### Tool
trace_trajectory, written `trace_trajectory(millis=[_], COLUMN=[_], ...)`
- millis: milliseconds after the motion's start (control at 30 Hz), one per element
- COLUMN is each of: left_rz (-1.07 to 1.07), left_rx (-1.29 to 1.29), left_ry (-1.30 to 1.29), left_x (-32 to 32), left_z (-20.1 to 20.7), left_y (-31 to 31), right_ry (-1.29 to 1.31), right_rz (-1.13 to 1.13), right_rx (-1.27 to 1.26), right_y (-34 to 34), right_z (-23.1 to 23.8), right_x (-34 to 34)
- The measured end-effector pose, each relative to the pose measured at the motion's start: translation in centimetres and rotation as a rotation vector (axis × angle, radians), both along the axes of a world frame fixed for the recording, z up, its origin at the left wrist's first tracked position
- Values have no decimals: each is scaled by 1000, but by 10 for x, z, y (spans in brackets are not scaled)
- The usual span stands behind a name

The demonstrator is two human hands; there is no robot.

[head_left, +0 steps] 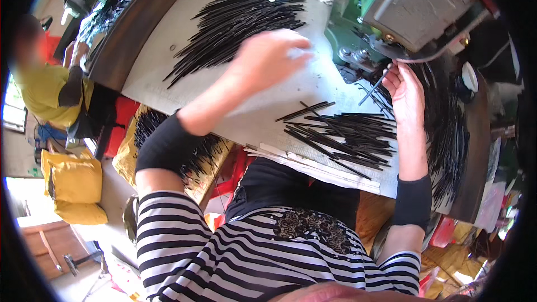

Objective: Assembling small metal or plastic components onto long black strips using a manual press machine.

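Note:
My left hand (271, 60) is in the air over the pale tabletop (246, 98), smeared by motion, beside a big pile of thin black rods (224, 31). Whether it holds anything cannot be made out. Close to the machine's lower front, my right hand (407, 89) pinches a thin grey rod (373, 88) that slants down to the left. Below it a smaller heap of black rods (352, 137) lies on the table. Many more black rods (447, 140) are massed to the right of my right forearm.
A green and grey machine (417, 8) stands at the back right. White strips (319, 166) line the table's near edge. Yellow sacks (72, 182) and a bin of black rods (201, 159) are at the left. A person in a yellow shirt (50, 95) sits at far left.

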State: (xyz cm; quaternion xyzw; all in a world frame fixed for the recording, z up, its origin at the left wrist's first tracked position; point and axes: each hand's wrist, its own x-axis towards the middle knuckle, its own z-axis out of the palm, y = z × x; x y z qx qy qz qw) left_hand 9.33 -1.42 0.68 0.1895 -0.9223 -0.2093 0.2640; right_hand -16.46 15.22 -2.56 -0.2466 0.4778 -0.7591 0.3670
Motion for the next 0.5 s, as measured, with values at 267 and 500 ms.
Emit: trace_trajectory(millis=[267, 500], left_rz=[315, 277], left_rx=[-88, -95], left_ry=[-85, -46], left_x=[78, 48], left_z=[-32, -42], left_y=[-75, -98], right_ry=[27, -38], right_rz=[32, 69], right_rx=[2, -24], right_y=[-13, -7], right_z=[8, 0], right_x=[25, 16])
